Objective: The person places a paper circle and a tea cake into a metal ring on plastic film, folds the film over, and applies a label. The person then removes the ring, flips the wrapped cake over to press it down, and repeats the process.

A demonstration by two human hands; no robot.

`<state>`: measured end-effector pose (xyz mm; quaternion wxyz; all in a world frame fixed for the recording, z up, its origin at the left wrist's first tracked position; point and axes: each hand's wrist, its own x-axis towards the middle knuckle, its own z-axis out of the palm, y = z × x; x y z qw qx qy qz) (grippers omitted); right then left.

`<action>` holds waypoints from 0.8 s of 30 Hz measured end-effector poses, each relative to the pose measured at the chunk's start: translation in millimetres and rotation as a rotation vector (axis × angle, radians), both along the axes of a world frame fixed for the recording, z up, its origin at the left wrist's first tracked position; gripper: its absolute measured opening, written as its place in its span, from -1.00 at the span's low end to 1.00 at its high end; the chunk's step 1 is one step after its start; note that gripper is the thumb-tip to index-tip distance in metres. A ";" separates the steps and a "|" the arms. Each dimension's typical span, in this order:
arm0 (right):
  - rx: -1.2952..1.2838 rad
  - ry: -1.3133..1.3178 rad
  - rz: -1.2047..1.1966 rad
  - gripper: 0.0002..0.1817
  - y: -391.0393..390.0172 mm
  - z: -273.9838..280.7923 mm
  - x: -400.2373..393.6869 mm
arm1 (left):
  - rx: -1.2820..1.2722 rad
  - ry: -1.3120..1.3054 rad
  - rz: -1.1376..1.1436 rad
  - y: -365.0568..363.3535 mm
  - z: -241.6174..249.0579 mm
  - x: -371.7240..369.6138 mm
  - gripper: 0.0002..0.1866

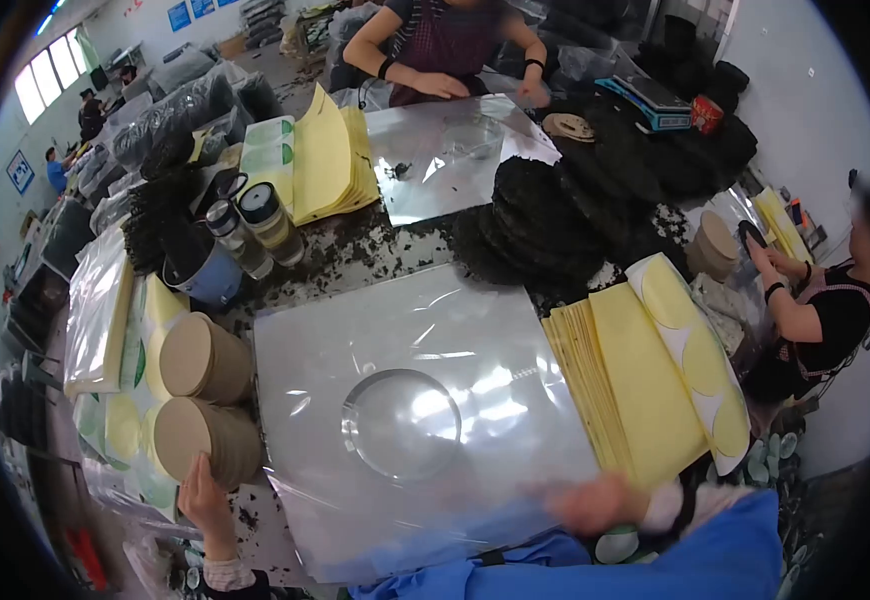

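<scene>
My left hand [206,497] reaches to the nearer stack of round brown cardboard discs [183,440], its fingers pinched at the lower edge of the top disc. Just behind it stands a second stack of cardboard discs [193,355]. In front of me lies a clear, shiny sheet [325,350] with a round ring-shaped outline [357,452] in its middle. My right hand [600,503] is over the sheet's near right corner, smeared by motion, so its fingers cannot be made out.
Yellow label sheets [645,380] lie right of the clear sheet. Dark, round, flat stacks [530,225] stand behind it. Jars [270,222] and a blue cup [210,280] are at back left. A co-worker [445,50] stands opposite; another person [815,320] works at right.
</scene>
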<state>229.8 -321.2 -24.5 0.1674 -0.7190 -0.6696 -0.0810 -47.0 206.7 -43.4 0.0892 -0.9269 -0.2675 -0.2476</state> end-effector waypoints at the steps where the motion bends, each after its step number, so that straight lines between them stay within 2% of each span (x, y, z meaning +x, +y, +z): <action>1: 0.006 -0.122 -0.265 -0.85 -32.7 -73.1 54.4 | -0.048 0.000 0.024 0.1 2.0 -1.4 -0.73; 2: 0.134 0.540 -0.389 -0.87 4.5 -1.7 120.6 | -0.049 0.001 0.023 1.2 2.6 -0.1 -0.73; 3: 0.239 -0.007 -0.699 -0.72 22.5 5.8 180.7 | -0.109 -0.049 0.018 3.5 4.3 2.1 -0.75; 4: 0.394 0.064 -0.747 -0.48 29.2 9.3 253.2 | -0.168 -0.100 0.017 4.1 7.1 3.2 -0.77; 5: 0.354 -0.177 -0.893 -0.26 15.1 -12.8 326.9 | -0.160 -0.105 0.026 -0.5 10.9 4.7 -0.77; 7: 0.317 -0.280 -1.119 -0.23 6.6 -23.0 401.6 | -0.108 -0.037 0.031 -10.8 19.4 11.7 -0.76; 10: 0.454 -0.194 -1.187 -0.23 13.5 -34.9 436.4 | -0.047 -0.042 0.024 -9.6 10.0 4.1 -0.75; 12: 0.514 -0.215 -1.188 -0.25 18.6 -41.0 433.0 | -0.051 -0.070 0.038 -5.0 -1.0 -4.7 -0.76; 14: 0.539 -0.179 -1.115 -0.25 15.1 -53.3 425.0 | -0.056 -0.093 0.051 -6.6 5.4 -0.5 -0.77; 16: 0.566 -0.129 -0.953 -0.23 25.9 -35.4 404.4 | -0.203 -0.122 0.163 -21.7 26.2 13.5 -0.79; 18: 0.534 -0.092 -0.907 -0.28 28.9 -22.5 410.4 | -0.186 -0.135 0.171 -16.2 22.6 14.2 -0.80; 20: 0.336 -0.183 -0.831 -0.39 22.7 -26.4 438.5 | -0.206 -0.094 0.191 -13.0 20.7 10.1 -0.78; 21: 0.366 -0.101 -0.786 -0.53 22.0 -28.5 451.2 | -0.204 -0.088 0.201 -7.5 20.3 4.8 -0.78; 23: 0.517 -0.036 -0.799 -0.68 22.7 -25.7 468.2 | -0.319 -0.103 0.129 0.7 14.9 -1.6 -0.79; 24: 0.599 -0.014 -0.808 -0.74 23.8 -21.8 475.1 | -0.451 -0.253 0.189 -3.2 14.4 2.3 -0.82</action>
